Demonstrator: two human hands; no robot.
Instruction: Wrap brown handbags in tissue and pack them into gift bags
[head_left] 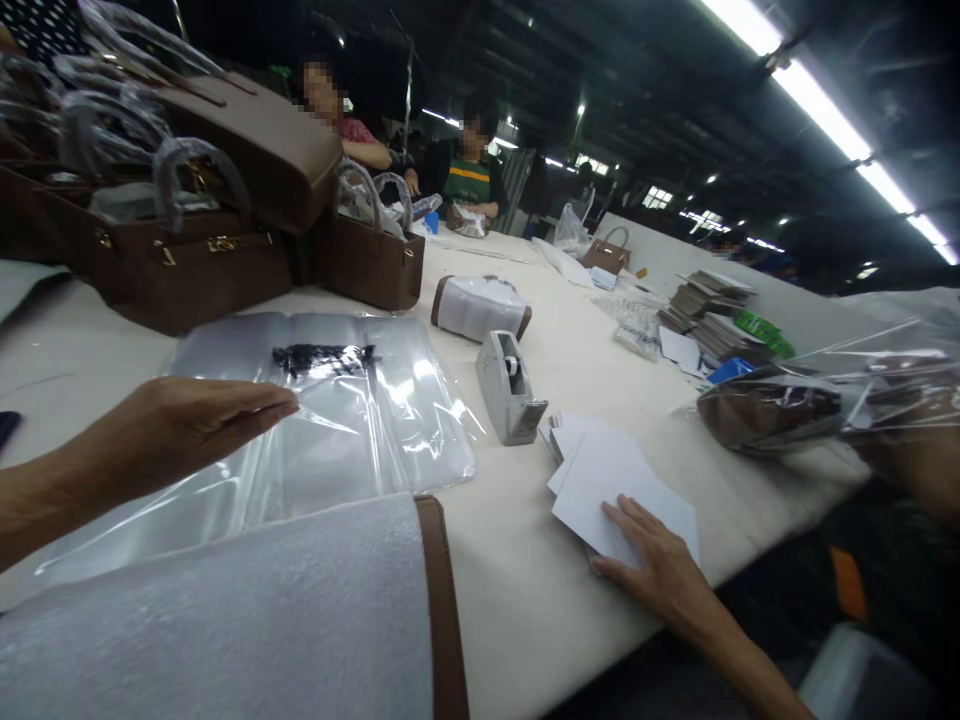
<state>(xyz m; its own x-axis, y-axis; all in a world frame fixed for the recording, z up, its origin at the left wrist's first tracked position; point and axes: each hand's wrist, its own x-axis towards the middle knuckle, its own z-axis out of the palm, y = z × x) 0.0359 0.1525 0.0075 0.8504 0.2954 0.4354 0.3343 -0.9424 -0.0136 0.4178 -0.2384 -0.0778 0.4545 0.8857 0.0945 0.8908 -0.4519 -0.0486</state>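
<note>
My left hand (pixel 217 412), its fingers pressed together, is over a stack of clear plastic bags (pixel 405 400); what its fingertips pinch, if anything, I cannot make out. My right hand (pixel 652 560) lies on the top sheet of a fanned pile of white cards (pixel 622 470), fingers apart and the thumb near the sheet's edge. Closest to me is a brown handbag (pixel 444 600) with a white foam sheet (pixel 247 620) over its side. Between the bags and the cards stands a grey tape dispenser (pixel 504 390).
Brown handbags (pixel 217 265) with wrapped handles crowd the far left. A wrapped brown piece (pixel 484 305) lies mid-table. Stacked grey-brown cards (pixel 709 310) sit at right, near a plastic-covered brown bag (pixel 772 408). Co-workers (pixel 472 180) are across the table (pixel 517 550).
</note>
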